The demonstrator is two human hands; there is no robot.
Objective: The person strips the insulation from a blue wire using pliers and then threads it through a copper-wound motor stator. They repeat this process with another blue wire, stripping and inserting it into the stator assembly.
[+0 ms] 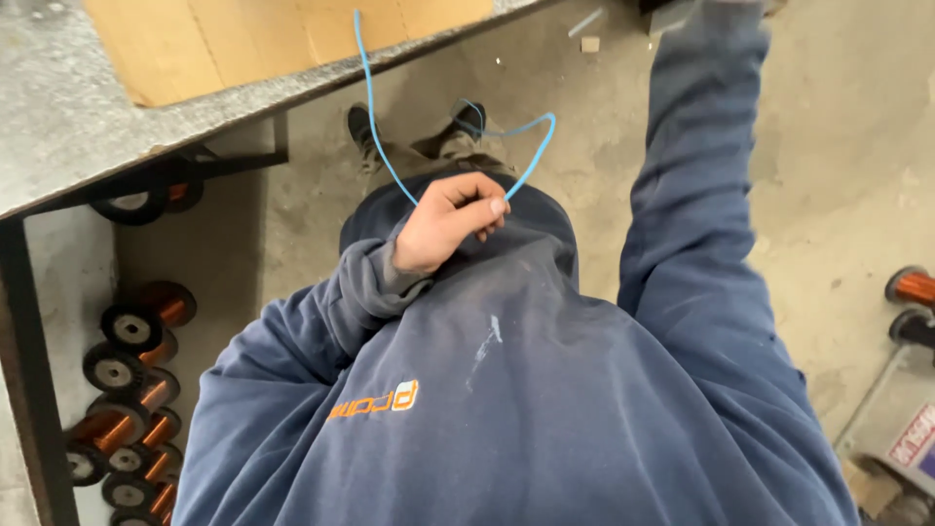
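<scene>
Left hand [443,226] fingers [484,200] curled around blue cord [375,102]

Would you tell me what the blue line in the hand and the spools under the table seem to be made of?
The blue line looks like plastic-coated wire or cord: smooth, thin, holding springy loops. The spools seem wound with copper wire, shiny orange-brown, between black flanges, probably plastic.

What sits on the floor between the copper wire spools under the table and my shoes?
Bare concrete floor in the head view; nothing lies between the spools and the shoes. The left hand pinches the blue wire above.
</scene>
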